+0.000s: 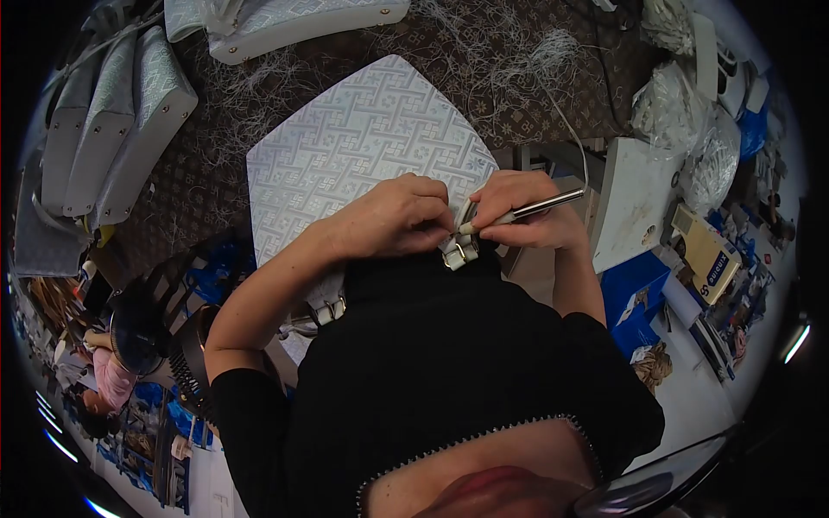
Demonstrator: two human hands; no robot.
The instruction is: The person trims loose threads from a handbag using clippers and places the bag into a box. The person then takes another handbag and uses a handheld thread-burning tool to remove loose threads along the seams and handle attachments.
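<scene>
A pale grey patterned handbag (363,138) lies against my body, its broad panel facing up. My left hand (393,216) is closed at its near edge, the fingertips pinching a light strap (464,214) beside a metal buckle (460,254). In my right hand (531,211) is a slim metal pen-shaped tool (548,204) with a thin cord running from its rear end. The tool's tip meets the strap close to my left fingertips; fingers partly hide the contact point. A second buckled strap (329,311) shows under my left forearm.
Several similar bags (117,129) stand at the left, and another bag (306,26) lies at the back. Loose thread clippings (553,56) cover the dark patterned cloth. To the right are a white panel (635,203), plastic bags (669,112) and a blue box (635,298). Another person (112,380) sits far left.
</scene>
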